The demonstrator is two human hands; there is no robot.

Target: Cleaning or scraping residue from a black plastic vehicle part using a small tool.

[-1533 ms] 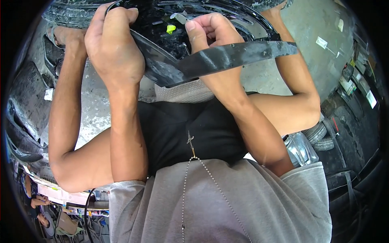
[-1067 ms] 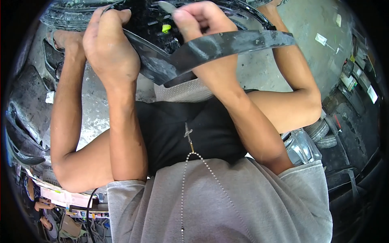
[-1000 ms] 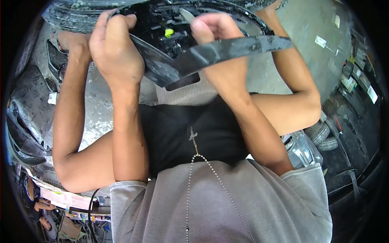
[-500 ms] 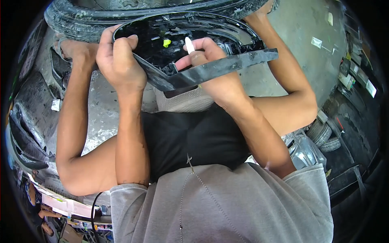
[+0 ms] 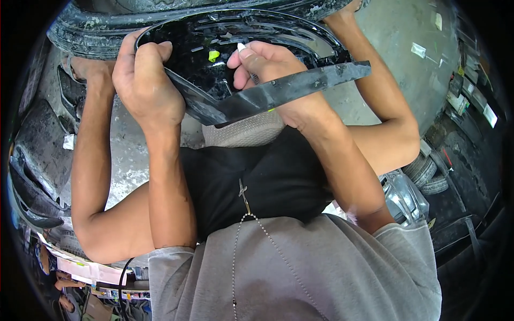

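Both forearms rise from the lower edge, elbows bent outward. The left hand is clenched around the left rim of a glossy black plastic car trim piece, held up before the chest. The right hand curls behind its grey bar, fingers pinching a small white-tipped object, wrist bent inward.

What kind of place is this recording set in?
Probably a car repair workshop: both hands hold a black plastic grille piece, a worn tyre lies beyond it, stacked tyres sit at the right on a concrete floor.
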